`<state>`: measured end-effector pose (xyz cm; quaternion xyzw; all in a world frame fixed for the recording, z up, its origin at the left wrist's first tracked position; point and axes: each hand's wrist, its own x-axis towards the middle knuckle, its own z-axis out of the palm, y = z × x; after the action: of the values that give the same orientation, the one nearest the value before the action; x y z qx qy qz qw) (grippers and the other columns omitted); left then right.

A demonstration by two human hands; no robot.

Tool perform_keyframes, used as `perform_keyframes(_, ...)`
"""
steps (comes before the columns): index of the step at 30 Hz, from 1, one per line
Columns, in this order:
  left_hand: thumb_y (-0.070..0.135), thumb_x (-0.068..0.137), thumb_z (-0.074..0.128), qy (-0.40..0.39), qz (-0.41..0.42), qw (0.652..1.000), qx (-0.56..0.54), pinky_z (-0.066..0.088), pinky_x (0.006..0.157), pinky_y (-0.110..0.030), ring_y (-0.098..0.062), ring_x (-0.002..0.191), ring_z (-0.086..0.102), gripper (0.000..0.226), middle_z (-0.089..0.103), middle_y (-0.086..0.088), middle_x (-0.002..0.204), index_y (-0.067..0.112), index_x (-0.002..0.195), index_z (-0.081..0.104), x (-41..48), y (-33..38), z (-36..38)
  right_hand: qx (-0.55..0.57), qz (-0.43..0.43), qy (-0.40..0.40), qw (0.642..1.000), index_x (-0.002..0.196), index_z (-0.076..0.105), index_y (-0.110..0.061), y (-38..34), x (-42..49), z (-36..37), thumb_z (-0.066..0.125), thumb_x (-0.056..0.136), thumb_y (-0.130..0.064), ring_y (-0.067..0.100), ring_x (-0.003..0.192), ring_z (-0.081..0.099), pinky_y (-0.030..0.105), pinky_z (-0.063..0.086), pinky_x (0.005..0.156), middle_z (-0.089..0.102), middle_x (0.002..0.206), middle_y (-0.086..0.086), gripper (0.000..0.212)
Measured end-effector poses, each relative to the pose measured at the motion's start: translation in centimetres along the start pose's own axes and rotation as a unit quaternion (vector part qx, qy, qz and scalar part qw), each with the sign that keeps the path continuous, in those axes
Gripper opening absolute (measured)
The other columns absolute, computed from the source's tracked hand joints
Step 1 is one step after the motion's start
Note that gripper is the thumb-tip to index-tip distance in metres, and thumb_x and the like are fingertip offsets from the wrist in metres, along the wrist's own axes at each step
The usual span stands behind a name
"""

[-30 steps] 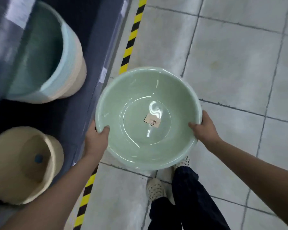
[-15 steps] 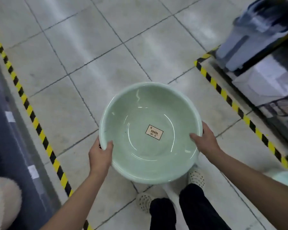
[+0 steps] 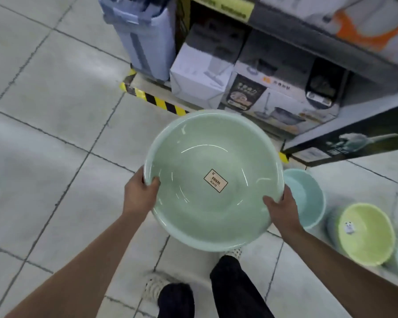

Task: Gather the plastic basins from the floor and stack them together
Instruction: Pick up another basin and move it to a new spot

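A large round pale-green plastic basin (image 3: 213,180) is held level above the tiled floor (image 3: 44,145), a small rectangular label (image 3: 215,180) stuck in its bottom. The left hand (image 3: 139,196) has its grip pinching the near-left rim, thumb inside; the right hand (image 3: 282,211) clamps the near-right rim likewise. Just right, on the floor, sits a light-blue plastic basin (image 3: 308,198), partly hidden behind the held one, and farther right a yellow-green plastic basin (image 3: 365,235). Boxed goods (image 3: 200,74) fill the shelf beyond.
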<state>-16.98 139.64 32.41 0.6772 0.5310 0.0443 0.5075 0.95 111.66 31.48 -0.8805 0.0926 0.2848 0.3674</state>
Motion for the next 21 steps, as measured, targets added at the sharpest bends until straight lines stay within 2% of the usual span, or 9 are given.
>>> perform_keyframes(3, 0.013, 0.085, 0.057, -0.030, 0.023, 0.999, 0.013, 0.046, 0.059, -0.014, -0.007, 0.076, 0.061, 0.022, 0.064, 0.014, 0.081, 0.031, 0.098, 0.059, 2.6, 0.2, 7.1, -0.003, 0.025, 0.021, 0.999, 0.130, 0.051, -0.018, 3.7, 4.9, -1.7, 0.065, 0.084, -0.014, 0.024, 0.095, 0.061, 0.030, 0.043, 0.076, 0.063, 0.108, 0.001, 0.048)
perform_keyframes(5, 0.015, 0.085, 0.058, -0.037, 0.030, 0.998, 0.027, 0.046, 0.062, -0.018, -0.008, 0.078, 0.060, 0.026, 0.063, 0.016, 0.084, 0.031, 0.106, 0.060, 4.5, -0.7, 11.0, -0.003, 0.036, 0.040, 0.999, 0.125, 0.053, -0.019, 6.2, 8.0, -1.8, 0.065, 0.084, -0.015, 0.023, 0.092, 0.061, 0.029, 0.043, 0.075, 0.064, 0.105, 0.001, 0.044)
perform_keyframes(7, 0.014, 0.087, 0.058, -0.044, 0.042, 0.997, 0.039, 0.045, 0.066, -0.025, -0.016, 0.081, 0.060, 0.029, 0.063, 0.012, 0.085, 0.024, 0.114, 0.061, 6.6, -2.2, 14.5, 0.000, 0.045, 0.053, 0.998, 0.124, 0.053, -0.019, 8.6, 10.9, -1.2, 0.065, 0.084, -0.015, 0.023, 0.091, 0.060, 0.029, 0.043, 0.075, 0.064, 0.104, 0.001, 0.042)
perform_keyframes(11, 0.014, 0.088, 0.057, -0.037, 0.041, 0.995, 0.086, 0.039, 0.072, -0.026, -0.022, 0.084, 0.056, 0.033, 0.061, 0.001, 0.093, 0.015, 0.121, 0.059, 10.5, -6.0, 20.7, 0.013, 0.058, 0.056, 0.997, 0.126, 0.052, -0.017, 13.5, 16.7, 1.5, 0.063, 0.084, -0.015, 0.024, 0.093, 0.058, 0.028, 0.043, 0.076, 0.062, 0.103, 0.000, 0.043)
perform_keyframes(15, 0.017, 0.087, 0.056, -0.027, 0.043, 0.989, 0.137, 0.039, 0.075, -0.028, -0.024, 0.087, 0.054, 0.036, 0.064, -0.007, 0.101, 0.011, 0.122, 0.059, 15.1, -9.6, 25.2, 0.025, 0.064, 0.050, 0.996, 0.126, 0.051, -0.015, 16.7, 21.9, 4.7, 0.060, 0.086, -0.016, 0.023, 0.090, 0.056, 0.019, 0.038, 0.057, 0.059, 0.102, 0.000, 0.041)
perform_keyframes(17, 0.019, 0.088, 0.056, -0.027, 0.051, 0.986, 0.156, 0.040, 0.075, -0.028, -0.024, 0.087, 0.054, 0.035, 0.066, -0.011, 0.105, 0.009, 0.121, 0.059, 17.5, -11.2, 26.6, 0.024, 0.058, 0.036, 0.997, 0.130, 0.048, -0.017, 18.2, 24.0, 6.4, 0.060, 0.087, -0.019, 0.023, 0.091, 0.054, 0.022, 0.040, 0.060, 0.059, 0.106, 0.000, 0.045)
perform_keyframes(19, 0.021, 0.088, 0.056, -0.020, 0.058, 0.982, 0.176, 0.039, 0.074, -0.029, -0.025, 0.086, 0.054, 0.035, 0.066, -0.012, 0.106, 0.008, 0.121, 0.059, 19.6, -12.7, 27.5, 0.029, 0.054, 0.030, 0.998, 0.132, 0.046, -0.016, 19.3, 25.8, 8.1, 0.060, 0.087, -0.020, 0.022, 0.093, 0.053, 0.026, 0.041, 0.073, 0.058, 0.108, 0.000, 0.048)
perform_keyframes(21, 0.021, 0.088, 0.056, -0.013, 0.065, 0.980, 0.187, 0.039, 0.073, -0.030, -0.025, 0.085, 0.054, 0.035, 0.065, -0.011, 0.103, 0.008, 0.120, 0.059, 21.3, -13.8, 28.2, 0.037, 0.058, 0.035, 0.997, 0.131, 0.047, -0.015, 20.1, 27.1, 9.7, 0.060, 0.087, -0.019, 0.021, 0.092, 0.052, 0.027, 0.039, 0.075, 0.058, 0.107, 0.000, 0.046)
